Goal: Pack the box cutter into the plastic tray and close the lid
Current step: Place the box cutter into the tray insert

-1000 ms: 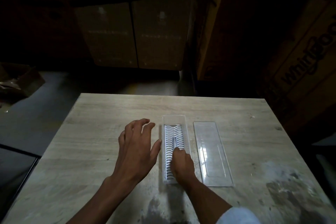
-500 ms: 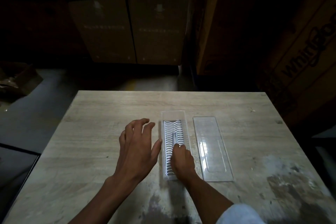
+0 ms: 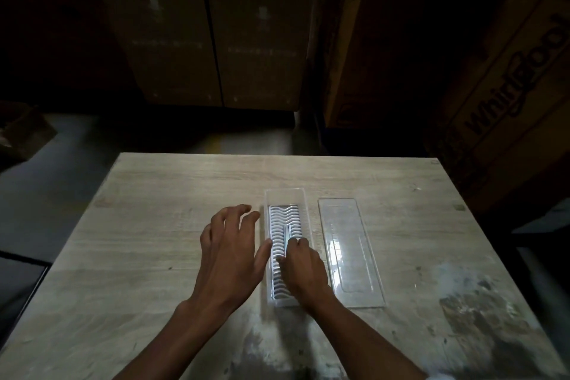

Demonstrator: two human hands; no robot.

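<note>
Box cutter [image 3: 285, 227] in plastic tray [image 3: 303, 199], near end hidden under curled right hand [image 3: 303, 268], grasp unclear; left hand [image 3: 233, 248] spread, empty; lid [image 3: 350, 251] beside.

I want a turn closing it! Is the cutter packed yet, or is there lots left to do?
Nearly your turn. The box cutter already lies inside the plastic tray. The right hand is pressing on it, and the left hand rests beside the tray. The clear lid lies flat on the table, so closing is left.
</note>
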